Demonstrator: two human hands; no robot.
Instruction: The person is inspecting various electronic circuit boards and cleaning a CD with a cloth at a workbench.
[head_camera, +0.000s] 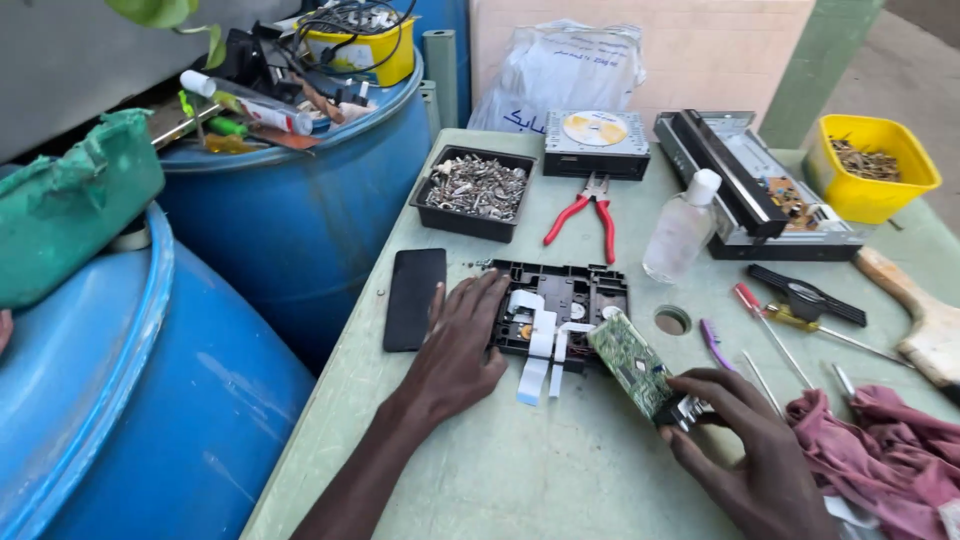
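Head view, with the black drive mechanism as landmark, lying on the pale green table.

Left hand pressing flat on the mechanism's left edge, fingers spread, pinning it down. Right hand just right of and nearer than the mechanism, pinching the near end of a green circuit board between thumb and fingertips, tilting it up off the mechanism's right corner. White ribbon cables trailing from the mechanism's front, seemingly running toward the board; whether attached, cannot tell.

Judging the step: worth keeping the left palm firm so the mechanism is not sliding, and lifting the board slowly and low, watching the ribbons for strain, easing any connector out straight rather than tugging at an angle.

Around: black phone just left of the mechanism, almost touching the left hand. Beyond it, a black tray of screws, red-handled pliers, a disc player unit. Right of it, a clear bottle, a round hole in the table, a red-handled screwdriver, a purple tool and a pink rag crowding the right hand's side, leaving little room for setting the board down. Farther right, an opened player chassis and a yellow tub. Left, blue barrels.
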